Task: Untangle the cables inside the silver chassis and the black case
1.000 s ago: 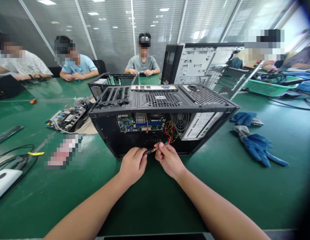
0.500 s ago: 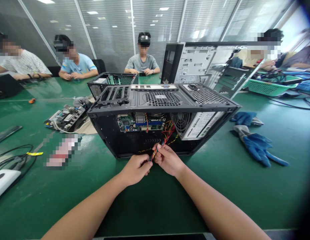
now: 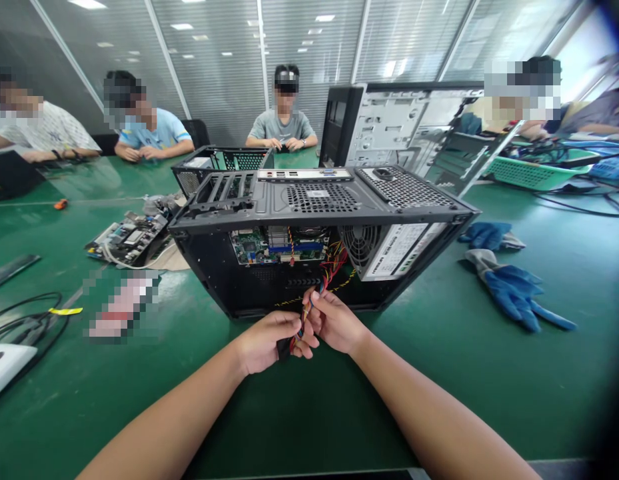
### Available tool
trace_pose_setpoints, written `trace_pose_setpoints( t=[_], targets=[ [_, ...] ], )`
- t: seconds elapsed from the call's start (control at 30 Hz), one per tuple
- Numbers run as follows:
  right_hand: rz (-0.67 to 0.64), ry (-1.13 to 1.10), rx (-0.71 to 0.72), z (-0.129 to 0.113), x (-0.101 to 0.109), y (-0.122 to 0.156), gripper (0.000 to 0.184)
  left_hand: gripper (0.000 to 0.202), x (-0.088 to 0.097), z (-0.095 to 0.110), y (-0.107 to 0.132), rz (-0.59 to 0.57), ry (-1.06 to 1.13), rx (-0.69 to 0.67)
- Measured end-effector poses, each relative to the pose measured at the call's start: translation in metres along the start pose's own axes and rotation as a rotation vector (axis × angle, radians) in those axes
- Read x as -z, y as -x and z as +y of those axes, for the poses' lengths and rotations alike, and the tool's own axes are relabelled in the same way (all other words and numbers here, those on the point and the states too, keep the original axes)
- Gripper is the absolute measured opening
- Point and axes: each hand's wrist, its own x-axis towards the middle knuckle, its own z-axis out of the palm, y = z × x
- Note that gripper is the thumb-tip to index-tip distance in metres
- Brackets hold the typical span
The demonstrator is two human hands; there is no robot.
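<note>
A black computer case (image 3: 309, 213) lies in front of me with its side open toward me. Inside it are a green motherboard (image 3: 252, 250) and, at the right, a power supply (image 3: 399, 250) with a fan grille and a white label. From the power supply comes a bundle of coloured cables (image 3: 323, 280), red, yellow, blue and orange, reaching over the case's near edge. My right hand (image 3: 336, 320) pinches this bundle between thumb and fingers. Just left of it, my left hand (image 3: 269, 340) is closed round the bundle's lower part, with a dark piece below its palm.
Blue-grey gloves (image 3: 512, 293) lie at the right. A second, upright case (image 3: 389, 127) and a green basket (image 3: 539, 172) stand behind. Loose circuit boards (image 3: 132, 237), a pixelated pink item (image 3: 122, 307) and black cables (image 3: 34, 327) lie left. Several people sit around the table.
My left hand has turned and its fingers have loosened, showing more of the cable bundle and a dark piece beneath. My right hand keeps its pinch. The view has shifted slightly.
</note>
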Motion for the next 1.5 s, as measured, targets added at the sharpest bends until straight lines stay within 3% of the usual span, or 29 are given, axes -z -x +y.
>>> trace_pose_setpoints(
  t=[0.27,0.47,0.63,0.9,1.27,1.5],
  targets=[
    [0.02,0.019,-0.01,0.0,0.002,0.0,0.027,0.03,-0.003,-0.001,-0.001,0.077,-0.083,0.001],
    [-0.028,-0.022,-0.03,0.002,0.006,0.0,0.026,0.035,0.001,0.002,-0.001,-0.002,-0.064,0.032],
    [-0.001,-0.005,-0.019,0.003,0.005,-0.001,0.027,0.033,0.003,0.002,-0.001,0.027,-0.043,0.041],
    [0.037,-0.021,-0.022,0.001,-0.001,0.002,0.028,0.03,0.008,-0.001,-0.003,-0.035,0.115,0.207],
    [0.004,-0.029,-0.031,-0.001,-0.003,0.003,0.027,0.035,0.005,-0.001,0.0,-0.212,0.163,0.034],
    [0.027,-0.009,-0.037,0.002,0.0,0.001,0.03,0.029,0.004,-0.005,-0.002,-0.122,0.131,0.075]
  ],
)
